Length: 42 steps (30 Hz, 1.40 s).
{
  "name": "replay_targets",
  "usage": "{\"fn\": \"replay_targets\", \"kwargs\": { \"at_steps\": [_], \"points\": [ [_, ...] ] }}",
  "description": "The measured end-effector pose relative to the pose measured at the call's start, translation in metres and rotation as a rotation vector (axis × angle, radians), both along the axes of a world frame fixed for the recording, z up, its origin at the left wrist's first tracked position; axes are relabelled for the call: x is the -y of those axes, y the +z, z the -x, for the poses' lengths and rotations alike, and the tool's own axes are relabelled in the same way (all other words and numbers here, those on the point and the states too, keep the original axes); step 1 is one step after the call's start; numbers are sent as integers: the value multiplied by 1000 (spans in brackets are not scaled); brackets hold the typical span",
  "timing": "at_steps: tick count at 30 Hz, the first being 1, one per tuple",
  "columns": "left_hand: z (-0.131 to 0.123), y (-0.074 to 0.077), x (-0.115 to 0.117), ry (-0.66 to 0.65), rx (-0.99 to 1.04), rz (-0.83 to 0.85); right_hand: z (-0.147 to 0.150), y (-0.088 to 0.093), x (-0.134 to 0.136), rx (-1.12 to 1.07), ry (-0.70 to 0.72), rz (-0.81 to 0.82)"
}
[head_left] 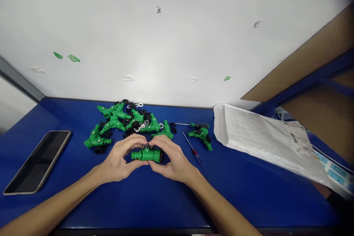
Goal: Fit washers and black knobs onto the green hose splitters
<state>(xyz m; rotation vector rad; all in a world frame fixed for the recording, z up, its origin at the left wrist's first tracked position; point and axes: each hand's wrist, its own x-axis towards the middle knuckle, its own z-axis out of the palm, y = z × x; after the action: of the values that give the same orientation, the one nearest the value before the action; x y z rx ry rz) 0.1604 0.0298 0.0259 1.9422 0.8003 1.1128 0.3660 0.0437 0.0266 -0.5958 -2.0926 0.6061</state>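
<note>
Both hands meet at the middle of the blue table (243,188), pinching one green plastic hose fitting (146,154) with a small black part on top. My left hand (120,162) holds its left end, fingers curled over it. My right hand (171,160) grips the right, wider end and the top. Just behind the hands lies a pile of green fittings (121,121) mixed with black and white rings.
A phone (38,162) lies face up at the left. A screwdriver (193,150) and one more green fitting (201,134) lie right of the hands. A white plastic bag (271,136) covers the right side. A white wall stands behind.
</note>
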Motion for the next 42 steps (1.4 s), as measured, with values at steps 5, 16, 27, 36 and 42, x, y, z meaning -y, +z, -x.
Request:
{"fn": "replay_targets", "kwargs": {
  "at_steps": [5,16,27,36,42],
  "points": [
    [0,-3,2,39,-31,-61,-1,1,0,47,30,-4],
    [-1,-5,4,41,-14,-10,-3,4,3,58,14,-3],
    [-15,-14,5,101,305,555,7,9,6,-102,-85,255],
    [-31,-17,12,-85,607,967,15,13,12,-35,-137,496],
    [-41,-14,14,-52,581,948,15,8,14,-2,-150,437]
  ]
}}
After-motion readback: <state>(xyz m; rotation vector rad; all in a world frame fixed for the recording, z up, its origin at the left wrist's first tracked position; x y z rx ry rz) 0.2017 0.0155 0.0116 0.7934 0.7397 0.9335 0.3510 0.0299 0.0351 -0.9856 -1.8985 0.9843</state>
